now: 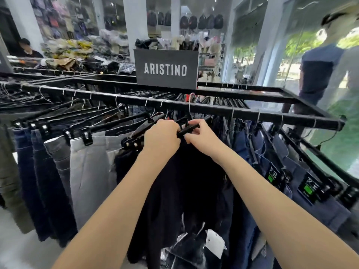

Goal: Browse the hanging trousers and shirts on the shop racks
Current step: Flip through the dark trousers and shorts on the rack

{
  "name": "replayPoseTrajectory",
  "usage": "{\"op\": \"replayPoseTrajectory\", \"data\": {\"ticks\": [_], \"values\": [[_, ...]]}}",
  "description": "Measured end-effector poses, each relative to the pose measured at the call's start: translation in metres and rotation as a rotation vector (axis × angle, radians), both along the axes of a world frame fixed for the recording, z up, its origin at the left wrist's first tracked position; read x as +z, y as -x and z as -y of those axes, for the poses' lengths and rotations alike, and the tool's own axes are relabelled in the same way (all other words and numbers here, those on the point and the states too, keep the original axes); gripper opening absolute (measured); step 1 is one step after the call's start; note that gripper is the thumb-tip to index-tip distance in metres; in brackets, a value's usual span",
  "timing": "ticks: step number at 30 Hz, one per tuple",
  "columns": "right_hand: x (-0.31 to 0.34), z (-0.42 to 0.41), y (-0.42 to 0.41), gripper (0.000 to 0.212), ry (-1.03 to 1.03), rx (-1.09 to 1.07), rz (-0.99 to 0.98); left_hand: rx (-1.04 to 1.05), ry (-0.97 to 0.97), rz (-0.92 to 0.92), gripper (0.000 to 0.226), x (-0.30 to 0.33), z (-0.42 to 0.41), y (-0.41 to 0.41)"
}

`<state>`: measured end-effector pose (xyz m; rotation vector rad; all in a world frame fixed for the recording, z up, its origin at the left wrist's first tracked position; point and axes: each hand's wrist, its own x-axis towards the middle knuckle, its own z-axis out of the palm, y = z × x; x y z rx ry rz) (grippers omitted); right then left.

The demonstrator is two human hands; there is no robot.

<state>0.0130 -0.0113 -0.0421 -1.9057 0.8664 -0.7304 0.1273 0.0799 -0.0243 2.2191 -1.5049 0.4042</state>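
Observation:
Trousers hang on black clip hangers along a black metal rack (194,108). Directly below my hands hangs a black pair of trousers (174,191). My left hand (162,135) curls over the top of its black clip hanger (187,130), and my right hand (199,133) pinches the same hanger from the right. Grey trousers (87,171) and dark blue jeans (35,171) hang to the left. Navy trousers (281,171) with green-marked tags hang to the right.
A black ARISTINO sign (166,69) stands on the rack top. A dressed mannequin (320,74) stands at the right by the glass front. A person (27,48) sits far left behind piled clothes. White tags (213,243) dangle low on the trousers.

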Motion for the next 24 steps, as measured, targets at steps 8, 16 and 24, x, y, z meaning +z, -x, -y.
{"op": "replayPoseTrajectory", "data": {"ticks": [8,16,24], "values": [[-0.006,0.021,-0.021,0.054,-0.096,-0.132,-0.018,-0.172,-0.092,-0.1,0.012,-0.013,0.043,-0.008],[-0.018,0.029,-0.026,0.048,-0.046,-0.246,-0.098,-0.303,-0.1,-0.345,0.024,-0.025,0.051,-0.017],[-0.012,0.028,-0.025,0.036,0.085,-0.335,-0.206,-0.392,-0.226,-0.434,0.025,-0.011,0.042,-0.033]]}}
